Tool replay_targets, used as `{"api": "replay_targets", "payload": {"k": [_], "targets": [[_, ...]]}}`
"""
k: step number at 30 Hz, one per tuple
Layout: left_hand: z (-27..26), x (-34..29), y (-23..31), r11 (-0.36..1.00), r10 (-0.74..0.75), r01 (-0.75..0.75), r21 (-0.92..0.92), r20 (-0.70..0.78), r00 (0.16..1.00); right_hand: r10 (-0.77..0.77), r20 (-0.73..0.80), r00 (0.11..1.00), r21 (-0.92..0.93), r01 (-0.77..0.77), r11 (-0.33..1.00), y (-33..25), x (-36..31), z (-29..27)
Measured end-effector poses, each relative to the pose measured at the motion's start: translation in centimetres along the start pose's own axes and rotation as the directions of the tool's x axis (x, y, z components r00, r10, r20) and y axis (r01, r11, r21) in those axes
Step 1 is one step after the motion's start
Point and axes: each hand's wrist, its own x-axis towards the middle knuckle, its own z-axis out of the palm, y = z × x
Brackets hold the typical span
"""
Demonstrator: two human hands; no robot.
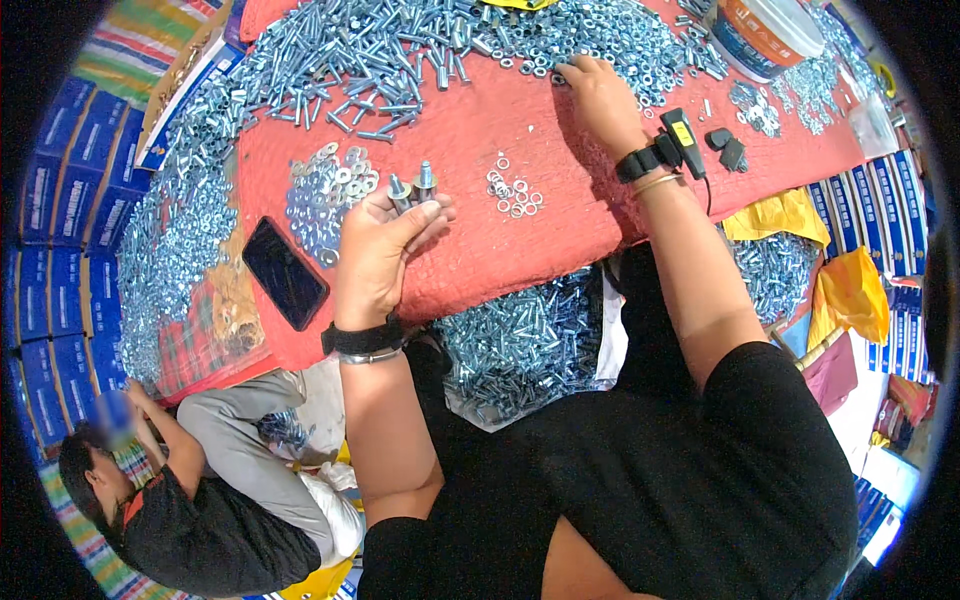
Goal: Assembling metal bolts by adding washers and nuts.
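1. Left hand (378, 240): closed on two bolts (426, 170), threaded ends up, above the red cloth (465, 255); each seems to carry a wide washer (425, 184).
2. Right hand (608, 108): fingertips at the near edge of the hex nuts (590, 40); can't tell whether I have one pinched.
3. Bolts are best held upright, side by side, threads clear of my thumb, else those washers could slip off.
4. Picking strays from the loose edge probably beats digging into the heap.
5. Ring washers (515, 195) lie between my hands, flat washers (350, 183) just left of my left hand.
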Motion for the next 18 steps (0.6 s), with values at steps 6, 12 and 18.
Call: {"api": "replay_targets", "payload": {"k": [6,12,18], "targets": [[0.0,0.4,0.0,1.000,0.017,-0.017,0.000,0.001,1.000,0.007,0.051,0.999,0.065,-0.010,0.998,-1.4,0.0,-1.6],[0.1,0.5,0.1,1.000,-0.013,0.013,0.024,0.010,1.000,0.059,0.176,0.983,0.132,-0.083,0.988,-0.4,-0.1,-1.5],[-0.6,0.6,-0.4,1.000,-0.012,0.012,0.004,0.011,1.000,-0.085,0.264,0.961,0.118,0.055,0.991,-1.2,-0.9,-2.0]]}}
